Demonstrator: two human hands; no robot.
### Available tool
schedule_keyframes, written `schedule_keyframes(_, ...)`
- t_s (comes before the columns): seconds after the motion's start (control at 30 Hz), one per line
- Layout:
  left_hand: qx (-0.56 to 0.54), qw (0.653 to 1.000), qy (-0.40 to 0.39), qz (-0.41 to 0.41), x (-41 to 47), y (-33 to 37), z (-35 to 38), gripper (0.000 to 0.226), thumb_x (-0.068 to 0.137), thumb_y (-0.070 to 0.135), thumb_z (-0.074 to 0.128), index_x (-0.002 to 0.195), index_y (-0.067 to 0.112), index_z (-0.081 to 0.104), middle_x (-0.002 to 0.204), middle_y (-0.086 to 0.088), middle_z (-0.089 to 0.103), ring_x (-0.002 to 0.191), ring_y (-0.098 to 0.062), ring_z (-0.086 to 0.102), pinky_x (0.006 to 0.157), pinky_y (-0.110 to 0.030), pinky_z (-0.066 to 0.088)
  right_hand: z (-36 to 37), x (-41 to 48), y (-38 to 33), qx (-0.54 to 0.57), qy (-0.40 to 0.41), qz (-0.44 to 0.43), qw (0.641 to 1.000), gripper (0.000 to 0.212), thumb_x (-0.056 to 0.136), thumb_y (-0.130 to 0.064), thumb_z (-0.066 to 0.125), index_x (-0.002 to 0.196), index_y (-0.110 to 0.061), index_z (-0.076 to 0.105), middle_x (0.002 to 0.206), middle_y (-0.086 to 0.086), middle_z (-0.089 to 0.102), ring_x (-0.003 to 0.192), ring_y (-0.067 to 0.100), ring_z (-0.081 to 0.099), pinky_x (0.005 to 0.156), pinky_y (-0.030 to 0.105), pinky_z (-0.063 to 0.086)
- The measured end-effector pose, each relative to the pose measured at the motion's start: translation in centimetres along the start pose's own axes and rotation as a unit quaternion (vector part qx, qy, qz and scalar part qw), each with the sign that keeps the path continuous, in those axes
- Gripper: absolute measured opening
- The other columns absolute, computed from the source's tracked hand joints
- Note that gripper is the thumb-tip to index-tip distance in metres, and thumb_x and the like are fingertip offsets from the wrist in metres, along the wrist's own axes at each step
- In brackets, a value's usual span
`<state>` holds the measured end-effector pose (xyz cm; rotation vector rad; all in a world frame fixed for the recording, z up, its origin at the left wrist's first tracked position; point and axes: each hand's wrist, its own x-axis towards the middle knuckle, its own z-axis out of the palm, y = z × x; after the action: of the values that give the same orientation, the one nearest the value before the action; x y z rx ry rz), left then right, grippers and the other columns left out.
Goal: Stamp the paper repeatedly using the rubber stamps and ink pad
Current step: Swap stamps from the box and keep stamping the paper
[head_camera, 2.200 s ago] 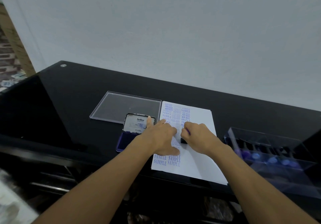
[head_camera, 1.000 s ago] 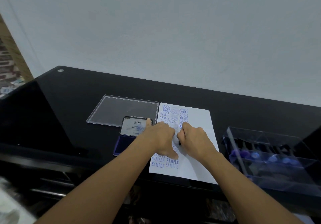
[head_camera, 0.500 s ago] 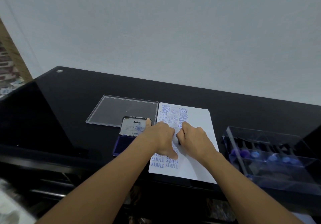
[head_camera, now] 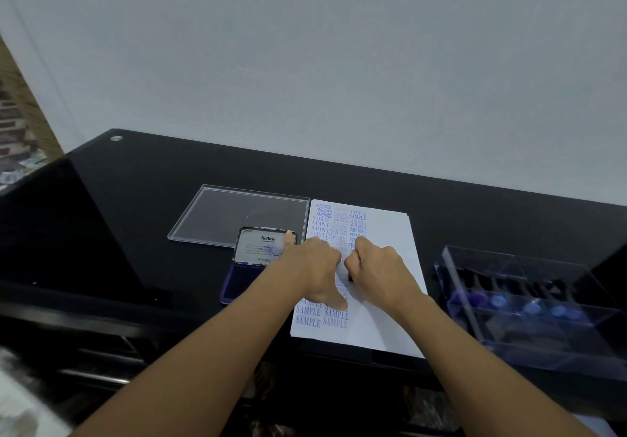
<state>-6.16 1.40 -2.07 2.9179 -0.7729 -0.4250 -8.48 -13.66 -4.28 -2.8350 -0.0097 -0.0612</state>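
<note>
Both of the person's hands are down on the white paper (head_camera: 386, 257), which lies flat on the glossy black worktop (head_camera: 135, 206) with its near edge at the worktop's front lip. The right hand (head_camera: 376, 267) is clenched into a fist around a small dark rubber stamp (head_camera: 350, 275), of which only a sliver shows beneath the curled fingers (head_camera: 363, 246), pressed down against the sheet around its middle. The left hand (head_camera: 315, 267) lies palm-down just beside it at nine o'clock, fingers spread and released, grasping nothing, thumb reaching toward six o'clock over the printed rows, holding the sheet flat. The paper's left half is crowded with blue impressions: AMENDED, SAMPLE, FAX OUT, AIR MAIL at the far end, and SAMPLE repeated at the near end. At nine o'clock from the paper, touching its edge or nearly so, sits the ink pad (head_camera: 237, 280), open, its lid (head_camera: 261, 246) tipped up with a label reading Artline. Behind it, toward eleven o'clock, a clear plastic cover (head_camera: 237, 212) lies flat. At three o'clock from the paper, well apart, a clear box (head_camera: 529, 301) holds a row of further stamps with bluish knobs.
</note>
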Motion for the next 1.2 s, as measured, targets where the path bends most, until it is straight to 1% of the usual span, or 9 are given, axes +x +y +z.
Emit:
schedule_keyframes(0.13, 0.000, 1.000, 0.000, -0.001, -0.03, 0.00, -0.05, 0.061, 0.076, 0.063, 0.074, 0.120, 0.023, 0.061, 0.120, 0.004, 0.060, 0.128, -0.018, 0.046, 0.117, -0.064, 0.010, 0.11, 0.03, -0.21, -0.032, 0.001, -0.005, 0.999, 0.033, 0.100, -0.034, 0.042, 0.072, -0.023, 0.028, 0.064, -0.004, 0.041, 0.052, 0.017, 0.038, 0.049, 0.028, 0.027)
schedule_keyframes(0.27, 0.001, 1.000, 0.002, 0.001, -0.06, -0.03, -0.04, 0.060, 0.076, 0.063, 0.074, 0.119, 0.023, 0.061, 0.121, 0.005, 0.060, 0.128, -0.018, 0.046, 0.117, -0.064, 0.010, -0.19, -0.38, -0.46, -0.005, 0.009, 0.005, 1.000, 0.030, 0.101, -0.034, 0.045, 0.077, -0.021, 0.032, 0.062, -0.004, 0.043, 0.052, 0.014, 0.039, 0.048, 0.027, 0.024)
schedule_keyframes(0.37, -0.001, 1.000, 0.004, 0.002, -0.06, -0.06, 0.01, 0.059, 0.075, 0.063, 0.074, 0.117, 0.023, 0.062, 0.119, 0.005, 0.060, 0.127, -0.018, 0.047, 0.117, -0.064, 0.010, -0.26, -0.44, -0.63, -0.033, 0.008, -0.007, 0.999, 0.027, 0.101, -0.034, 0.042, 0.080, -0.020, 0.033, 0.064, -0.006, 0.039, 0.051, 0.012, 0.035, 0.048, 0.024, 0.021)
schedule_keyframes(0.47, -0.005, 1.000, 0.004, 0.004, -0.06, -0.11, 0.04, 0.059, 0.075, 0.063, 0.074, 0.117, 0.023, 0.062, 0.118, 0.005, 0.060, 0.128, -0.018, 0.045, 0.117, -0.065, 0.010, -0.46, -0.42, -0.75, -0.011, 0.012, 0.001, 1.000, 0.026, 0.101, -0.034, 0.044, 0.082, -0.018, 0.036, 0.063, -0.005, 0.040, 0.053, 0.012, 0.037, 0.048, 0.025, 0.022)
schedule_keyframes(0.57, -0.007, 1.000, 0.005, 0.004, -0.06, -0.10, 0.05, 0.056, 0.075, 0.062, 0.074, 0.114, 0.024, 0.062, 0.114, 0.005, 0.060, 0.126, -0.017, 0.045, 0.117, -0.064, 0.011, -0.14, -0.45, -0.58, 0.004, 0.021, 0.005, 1.000, 0.036, 0.099, -0.038, 0.047, 0.072, -0.023, 0.028, 0.060, -0.003, 0.043, 0.052, 0.014, 0.037, 0.047, 0.028, 0.024)
schedule_keyframes(0.67, -0.002, 1.000, 0.003, 0.001, -0.02, -0.09, 0.04, 0.058, 0.075, 0.063, 0.074, 0.116, 0.023, 0.061, 0.115, 0.005, 0.060, 0.127, -0.017, 0.045, 0.117, -0.064, 0.010, 0.25, -0.38, -0.32, 0.015, 0.021, 0.013, 1.000, 0.037, 0.097, -0.040, 0.048, 0.071, -0.024, 0.027, 0.061, -0.001, 0.046, 0.052, 0.017, 0.038, 0.048, 0.032, 0.027)
schedule_keyframes(0.93, 0.010, 1.000, -0.002, 0.000, 0.13, 0.04, -0.10, 0.059, 0.076, 0.063, 0.073, 0.117, 0.023, 0.061, 0.117, 0.004, 0.061, 0.129, -0.019, 0.044, 0.118, -0.066, 0.007, 0.11, -0.39, -0.42, 0.017, 0.019, 0.011, 1.000, 0.036, 0.097, -0.041, 0.047, 0.072, -0.025, 0.028, 0.063, -0.001, 0.049, 0.055, 0.017, 0.043, 0.050, 0.031, 0.032)
schedule_keyframes(1.13, 0.010, 1.000, -0.004, 0.003, 0.18, 0.00, -0.08, 0.060, 0.076, 0.063, 0.073, 0.119, 0.023, 0.061, 0.120, 0.004, 0.062, 0.131, -0.019, 0.044, 0.117, -0.066, 0.006, -0.03, -0.37, -0.57, 0.013, 0.016, 0.014, 1.000, 0.031, 0.098, -0.037, 0.045, 0.075, -0.023, 0.031, 0.065, -0.001, 0.047, 0.057, 0.016, 0.042, 0.051, 0.031, 0.031)
schedule_keyframes(1.2, 0.011, 1.000, -0.006, 0.002, 0.23, -0.05, -0.04, 0.061, 0.076, 0.064, 0.073, 0.119, 0.023, 0.061, 0.120, 0.003, 0.061, 0.130, -0.019, 0.044, 0.117, -0.066, 0.006, -0.08, -0.37, -0.63, 0.011, 0.015, 0.014, 1.000, 0.034, 0.098, -0.037, 0.045, 0.072, -0.024, 0.027, 0.064, -0.002, 0.045, 0.056, 0.015, 0.040, 0.049, 0.030, 0.028)
